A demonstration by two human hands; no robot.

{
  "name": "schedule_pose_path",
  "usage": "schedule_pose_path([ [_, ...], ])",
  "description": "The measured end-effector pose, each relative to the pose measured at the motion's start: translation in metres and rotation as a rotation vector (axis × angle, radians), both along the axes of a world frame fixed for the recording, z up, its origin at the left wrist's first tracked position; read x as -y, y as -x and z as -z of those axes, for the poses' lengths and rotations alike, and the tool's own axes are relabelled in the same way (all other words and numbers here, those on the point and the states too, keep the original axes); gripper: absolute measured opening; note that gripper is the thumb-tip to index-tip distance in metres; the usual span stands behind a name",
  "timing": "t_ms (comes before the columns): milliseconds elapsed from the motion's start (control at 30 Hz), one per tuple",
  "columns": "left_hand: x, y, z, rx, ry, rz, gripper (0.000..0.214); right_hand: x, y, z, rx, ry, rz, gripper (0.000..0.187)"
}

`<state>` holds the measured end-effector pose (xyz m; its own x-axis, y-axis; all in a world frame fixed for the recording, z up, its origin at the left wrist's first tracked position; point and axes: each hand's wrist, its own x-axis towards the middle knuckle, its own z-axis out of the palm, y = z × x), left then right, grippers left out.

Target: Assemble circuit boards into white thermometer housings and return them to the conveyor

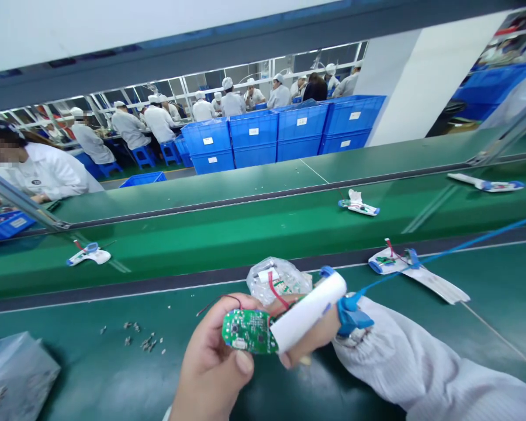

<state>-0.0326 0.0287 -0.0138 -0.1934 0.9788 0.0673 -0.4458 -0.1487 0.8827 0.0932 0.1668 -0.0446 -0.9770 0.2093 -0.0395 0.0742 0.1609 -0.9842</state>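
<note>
One green circuit board (251, 332) is being held above the near surface (127, 386), its component face being turned up, apparently for viewing. Its left end is being pinched by the half-curled left hand (213, 356); its right end and much of the right hand (319, 334) are being covered by a white strip (309, 313), so how far that hand is closed, and on what, cannot be told. From the wrist strap (353, 316) a blue cord (421, 258) is being led right, presumably for grounding.

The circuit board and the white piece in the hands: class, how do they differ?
The circuit board is green and looks flat; the white piece is curved. The circuit board is crowded with small components; the white piece looks mostly smooth. Both are held above the green bench.
</note>
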Motion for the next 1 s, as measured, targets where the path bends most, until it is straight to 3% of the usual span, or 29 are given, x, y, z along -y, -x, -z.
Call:
schedule_pose_path([
  [100, -0.002, -0.006, 0.0, -0.19, -0.057, -0.232, 0.028, -0.019, -0.008, -0.004, -0.051, -0.169, 0.359, 0.019],
  [200, -0.005, -0.012, -0.001, -0.368, -0.082, -0.335, 0.019, -0.019, -0.019, -0.021, -0.081, -0.263, 0.706, 0.024],
  [267, -0.007, -0.013, 0.0, -0.51, -0.123, -0.337, 0.017, -0.006, -0.022, -0.035, -0.129, -0.341, 0.757, 0.025],
  [367, -0.01, -0.009, -0.001, -0.767, -0.16, -0.251, 0.022, 0.011, -0.019, -0.048, -0.147, -0.428, 0.579, 0.027],
  [467, -0.01, -0.004, -0.005, -0.963, -0.216, -0.155, 0.025, 0.008, -0.013, -0.048, -0.097, -0.461, 0.371, 0.026],
  [633, -0.005, -0.012, -0.011, -1.074, -0.22, -0.037, 0.029, -0.009, -0.009, -0.036, -0.009, -0.319, -0.032, 0.024],
  [767, 0.002, -0.02, -0.013, -1.191, -0.209, -0.067, 0.027, -0.011, -0.009, -0.029, 0.039, -0.143, -0.109, 0.018],
  [867, 0.003, -0.021, -0.014, -1.347, -0.303, -0.139, 0.03, -0.011, -0.009, -0.03, -0.031, -0.048, -0.147, 0.014],
  [1000, 0.0, -0.015, -0.018, -1.527, -0.453, -0.119, 0.032, -0.012, -0.01, -0.031, -0.084, 0.07, -0.211, 0.012],
])
